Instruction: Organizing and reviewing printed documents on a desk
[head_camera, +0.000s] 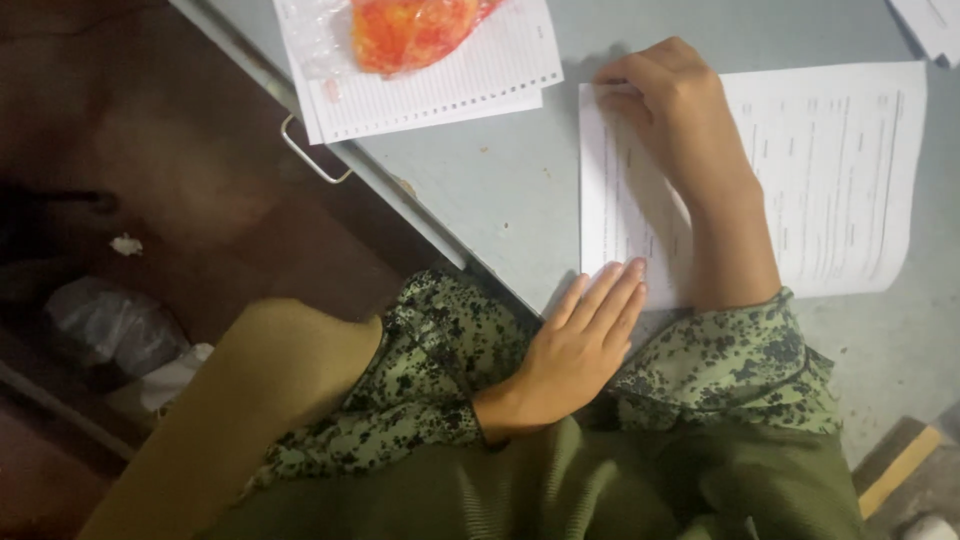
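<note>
So there's a printed form sheet lying flat on the grey desk, and both hands are on it. The right hand sits on the sheet's far left corner with the fingers curled down onto the paper; can't tell if it's pinching the edge or just pressing. The left hand lies flat, fingers straight and together, with the fingertips just over the sheet's near left corner, right by the desk edge. Both sleeves are green with a dark speckled print.

Off to the far left of the sheet there's a lined, perforated paper with a clear bag of orange stuff on top. A metal drawer handle sticks out below that paper's corner.
</note>
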